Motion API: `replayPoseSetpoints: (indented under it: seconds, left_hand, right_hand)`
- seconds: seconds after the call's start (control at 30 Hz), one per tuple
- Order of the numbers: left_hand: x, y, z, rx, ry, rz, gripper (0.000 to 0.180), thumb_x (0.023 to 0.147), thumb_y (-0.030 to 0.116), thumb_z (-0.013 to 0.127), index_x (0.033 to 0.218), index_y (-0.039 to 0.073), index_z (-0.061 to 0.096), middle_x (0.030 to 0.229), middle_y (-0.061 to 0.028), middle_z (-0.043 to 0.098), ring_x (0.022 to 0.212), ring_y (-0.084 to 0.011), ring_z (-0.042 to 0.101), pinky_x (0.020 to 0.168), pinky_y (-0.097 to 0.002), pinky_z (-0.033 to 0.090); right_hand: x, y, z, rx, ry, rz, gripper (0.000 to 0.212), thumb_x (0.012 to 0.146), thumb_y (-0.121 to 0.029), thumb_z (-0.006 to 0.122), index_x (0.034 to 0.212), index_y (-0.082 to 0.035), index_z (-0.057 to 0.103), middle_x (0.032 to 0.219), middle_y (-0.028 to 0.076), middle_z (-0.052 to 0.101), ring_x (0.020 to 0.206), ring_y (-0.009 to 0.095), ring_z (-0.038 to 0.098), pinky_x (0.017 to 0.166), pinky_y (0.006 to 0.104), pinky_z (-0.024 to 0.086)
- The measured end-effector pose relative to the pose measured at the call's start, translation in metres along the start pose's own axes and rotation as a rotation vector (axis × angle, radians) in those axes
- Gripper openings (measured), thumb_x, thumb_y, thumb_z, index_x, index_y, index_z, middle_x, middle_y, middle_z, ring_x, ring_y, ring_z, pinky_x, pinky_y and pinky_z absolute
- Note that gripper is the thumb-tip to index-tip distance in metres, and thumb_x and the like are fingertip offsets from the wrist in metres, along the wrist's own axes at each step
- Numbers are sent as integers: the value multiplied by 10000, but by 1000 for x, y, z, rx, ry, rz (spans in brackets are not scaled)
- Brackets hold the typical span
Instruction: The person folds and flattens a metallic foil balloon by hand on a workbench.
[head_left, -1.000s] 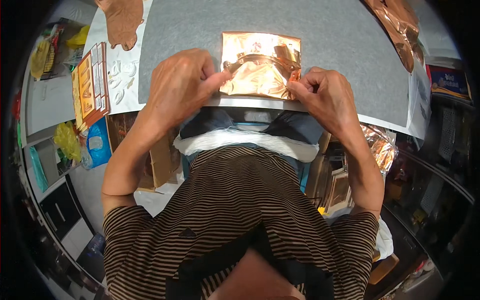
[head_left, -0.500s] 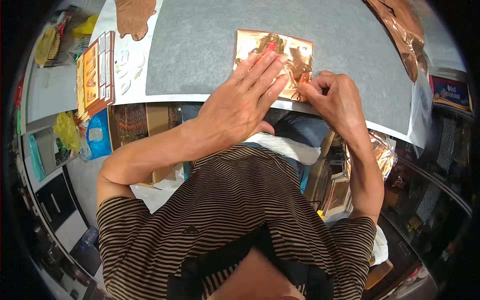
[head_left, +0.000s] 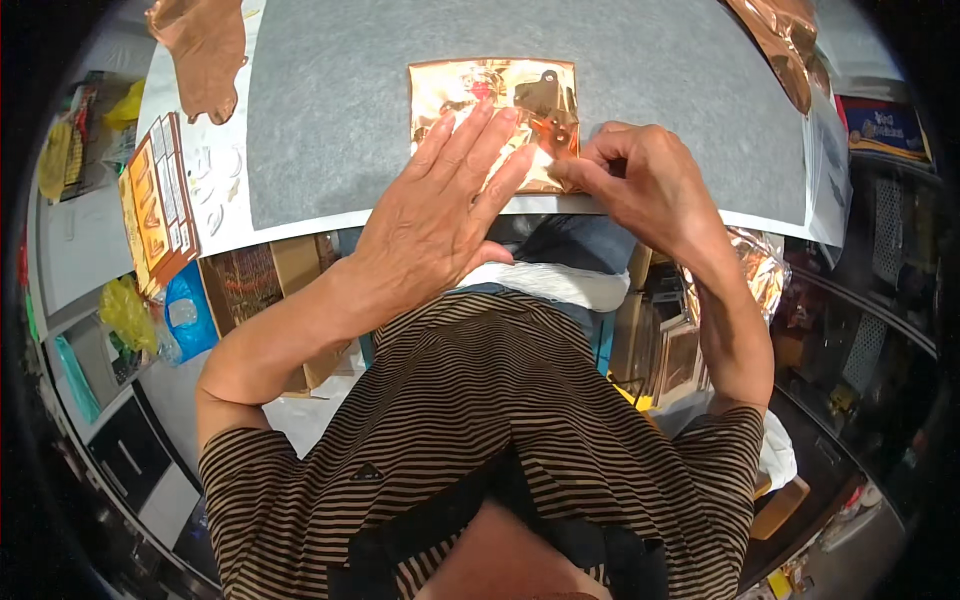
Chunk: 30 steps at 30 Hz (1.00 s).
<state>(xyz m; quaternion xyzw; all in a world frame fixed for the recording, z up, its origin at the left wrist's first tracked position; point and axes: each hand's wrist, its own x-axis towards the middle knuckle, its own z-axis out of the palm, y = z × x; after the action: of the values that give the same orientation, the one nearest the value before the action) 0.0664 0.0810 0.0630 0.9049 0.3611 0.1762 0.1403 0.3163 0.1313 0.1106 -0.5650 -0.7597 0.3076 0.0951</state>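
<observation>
A shiny copper-coloured foil sheet (head_left: 545, 95), roughly rectangular and a little wrinkled, lies on the grey work surface (head_left: 330, 110) near its front edge. My left hand (head_left: 425, 215) rests flat on the foil's left part, fingers stretched out and thumb apart. At the sheet's lower right corner, my right hand (head_left: 655, 190) is curled, with thumb and forefinger pinching the foil's edge. The fingertips there partly cover what they hold. Whether anything lies under the foil is hidden.
Copper foil pieces lie at the far left (head_left: 205, 60) and far right (head_left: 780, 45). A stack of printed orange cards (head_left: 160, 200) and small white cut pieces (head_left: 213, 190) sit at the left edge. Below the table front stand cardboard boxes (head_left: 298, 268) and crumpled foil (head_left: 750, 265).
The view has shifted, so the table and foil appear further left. My left hand has slid slightly nearer over the foil; my right hand stays at the corner.
</observation>
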Motion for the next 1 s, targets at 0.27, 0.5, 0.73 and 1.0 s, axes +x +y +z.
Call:
replayPoseSetpoints:
  seconds: [0.27,0.5,0.73,1.0]
  left_hand:
    - [4,2,2,33,-43,-39,1046,741,444,811,1603,57,362,1662,-225,314,1545,-427,302,1282,-551,256]
    - [2,3,5,73,-20,-37,1091,697,404,854,1602,60,352,1656,-220,332,1546,-413,310,1282,-536,261]
    - [1,3,7,75,25,-47,1134,639,351,902,1602,77,370,1638,-213,372,1511,-414,368,1276,-524,280]
    - [1,4,5,64,39,-32,1158,612,336,920,1596,60,375,1646,-213,366,1512,-415,366,1270,-523,294]
  right_hand:
    - [-8,3,3,43,74,19,351,865,-241,871,789,-20,610,605,-7,481,575,120,430,552,314,396]
    - [-11,15,9,-52,145,-84,337,868,-176,866,797,-36,568,613,-20,463,578,117,416,550,303,390]
    - [-42,29,31,-92,550,-534,137,972,-13,674,1095,-7,735,1157,183,740,1048,301,733,909,384,591]
    - [-46,25,65,-279,326,-673,565,900,-177,751,1416,9,618,1492,201,602,1426,397,546,1177,542,445]
